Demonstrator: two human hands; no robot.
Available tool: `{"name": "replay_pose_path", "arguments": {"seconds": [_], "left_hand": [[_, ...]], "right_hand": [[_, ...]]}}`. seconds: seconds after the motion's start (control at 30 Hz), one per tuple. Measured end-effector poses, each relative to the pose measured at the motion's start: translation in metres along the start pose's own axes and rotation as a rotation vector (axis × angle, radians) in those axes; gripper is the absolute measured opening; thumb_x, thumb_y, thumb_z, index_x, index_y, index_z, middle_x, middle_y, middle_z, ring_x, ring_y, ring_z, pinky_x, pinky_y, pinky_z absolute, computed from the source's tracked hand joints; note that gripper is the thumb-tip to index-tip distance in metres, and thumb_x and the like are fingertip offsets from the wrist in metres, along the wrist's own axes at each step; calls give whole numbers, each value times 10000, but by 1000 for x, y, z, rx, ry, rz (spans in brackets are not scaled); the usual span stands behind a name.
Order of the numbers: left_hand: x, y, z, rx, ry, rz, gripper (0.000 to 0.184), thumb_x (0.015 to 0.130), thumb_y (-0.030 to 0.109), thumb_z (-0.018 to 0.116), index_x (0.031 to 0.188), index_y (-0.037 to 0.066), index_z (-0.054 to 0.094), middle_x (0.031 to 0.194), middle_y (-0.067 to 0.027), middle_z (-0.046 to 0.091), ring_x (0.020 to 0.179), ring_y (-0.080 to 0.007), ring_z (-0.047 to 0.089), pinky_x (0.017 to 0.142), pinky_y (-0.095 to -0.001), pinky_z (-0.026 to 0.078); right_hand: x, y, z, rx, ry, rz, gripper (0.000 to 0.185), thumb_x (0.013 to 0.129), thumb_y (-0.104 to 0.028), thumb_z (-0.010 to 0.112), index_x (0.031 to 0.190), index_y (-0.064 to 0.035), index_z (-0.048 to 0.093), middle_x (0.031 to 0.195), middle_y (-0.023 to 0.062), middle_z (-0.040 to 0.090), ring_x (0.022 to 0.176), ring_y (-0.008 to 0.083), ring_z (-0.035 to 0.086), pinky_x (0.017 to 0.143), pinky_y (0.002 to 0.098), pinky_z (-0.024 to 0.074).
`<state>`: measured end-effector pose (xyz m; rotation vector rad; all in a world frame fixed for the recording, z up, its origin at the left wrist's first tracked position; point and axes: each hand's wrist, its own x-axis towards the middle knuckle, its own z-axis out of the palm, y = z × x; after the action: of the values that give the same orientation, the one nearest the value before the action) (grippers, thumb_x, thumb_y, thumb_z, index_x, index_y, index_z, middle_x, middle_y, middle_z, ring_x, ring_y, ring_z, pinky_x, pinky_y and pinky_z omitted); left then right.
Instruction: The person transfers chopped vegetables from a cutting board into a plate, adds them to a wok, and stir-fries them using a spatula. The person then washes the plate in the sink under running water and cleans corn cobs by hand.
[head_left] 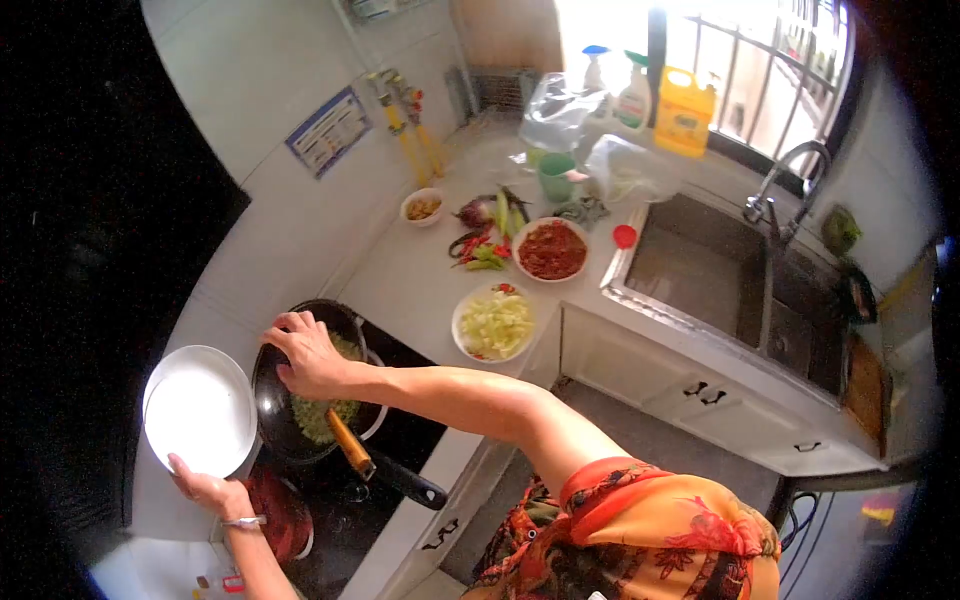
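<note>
My left hand [205, 490] grips a white plate [200, 405] at its near rim, tilted beside the stove with its bright inside facing me. Over a dark wok [300, 455] on the black stove, my right hand [310, 355] has its fingers curled down; what they hold, if anything, is hidden. Chopped green food [325, 415] lies in the wok. A wooden-handled utensil [350, 445] rests across the wok's near side, beside the wok's black handle [410, 482].
Right of the stove stand a plate of chopped pale-green vegetable [495, 325], a bowl of red food [552, 250] and a small bowl [422, 207]. Loose peppers [485, 250] lie between them. A sink [700, 265] is farther right. A red object [280, 510] sits near my left wrist.
</note>
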<state>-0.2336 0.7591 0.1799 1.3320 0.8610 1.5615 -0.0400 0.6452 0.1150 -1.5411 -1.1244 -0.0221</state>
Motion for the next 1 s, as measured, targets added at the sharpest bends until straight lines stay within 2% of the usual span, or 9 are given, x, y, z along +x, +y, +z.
{"name": "replay_pose_path", "arguments": {"seconds": [0.03, 0.1, 0.2, 0.33, 0.4, 0.53, 0.6, 0.73, 1.0], "left_hand": [[-6, 7, 5, -10, -20, -8, 611, 885, 382, 479, 1288, -62, 364, 1287, -214, 423, 1138, -322, 465, 959, -429, 383], [-23, 23, 17, -179, -159, -317, 586, 887, 386, 460, 1293, -27, 372, 1295, -178, 432, 1150, -326, 464, 939, -441, 407], [-50, 31, 34, -241, -380, -418, 583, 890, 413, 431, 1302, 4, 370, 1293, -152, 442, 1152, -316, 465, 943, -448, 409], [-102, 40, 77, -267, -680, -534, 595, 895, 422, 401, 1307, -5, 352, 1282, -161, 445, 1156, -294, 463, 954, -424, 407], [-134, 35, 105, -276, -832, -625, 578, 902, 401, 392, 1291, -24, 356, 1257, -169, 460, 1147, -288, 465, 960, -407, 400], [-246, 57, 173, -291, -1067, -767, 517, 922, 344, 367, 1257, -50, 371, 1179, -183, 492, 1083, -279, 502, 932, -389, 430], [-297, 36, 201, -342, -1207, -771, 478, 924, 310, 367, 1237, -51, 383, 1144, -183, 507, 1057, -277, 521, 913, -385, 454], [-424, 35, 258, -321, -1250, -1120, 421, 934, 272, 383, 1215, -42, 386, 1083, -166, 537, 1005, -268, 557, 878, -392, 487], [-595, 28, 310, -106, -1338, -1309, 326, 938, 207, 397, 1145, -37, 460, 1049, -129, 577, 968, -244, 582, 845, -369, 498]], "right_hand": [[-4, 0, -8, 47, 115, -47, 404, 680, -38, 569, 1082, -46, 540, 1131, 184, 446, 1055, 344, 397, 879, 434, 346], [-18, 7, -35, 142, 89, 21, 358, 685, -44, 568, 1043, -36, 551, 1082, 181, 469, 1023, 341, 426, 867, 429, 364], [-50, 25, -81, 228, 176, 99, 198, 703, -52, 556, 896, -31, 597, 905, 159, 529, 899, 329, 511, 794, 409, 425], [-124, 58, -162, 224, 208, 375, 164, 746, -16, 567, 901, -54, 608, 943, 115, 540, 837, 210, 569, 726, 327, 473], [-173, 85, -210, 87, 275, 339, 158, 775, -11, 547, 914, -53, 610, 948, 98, 544, 841, 180, 568, 716, 302, 478], [-277, 101, -338, -78, 475, 567, 190, 784, 12, 506, 915, -44, 631, 945, 103, 570, 814, 201, 578, 740, 326, 503], [-326, 101, -410, -163, 589, 683, 180, 790, -23, 515, 928, -44, 630, 937, 115, 581, 800, 200, 582, 741, 335, 503], [-425, 98, -533, -330, 635, 929, 181, 796, -105, 522, 926, -45, 632, 932, 120, 621, 841, 195, 594, 739, 319, 496], [-532, 89, -652, -335, 571, 1229, 233, 773, -137, 540, 952, -10, 620, 934, 145, 643, 883, 255, 613, 789, 346, 477]]}}
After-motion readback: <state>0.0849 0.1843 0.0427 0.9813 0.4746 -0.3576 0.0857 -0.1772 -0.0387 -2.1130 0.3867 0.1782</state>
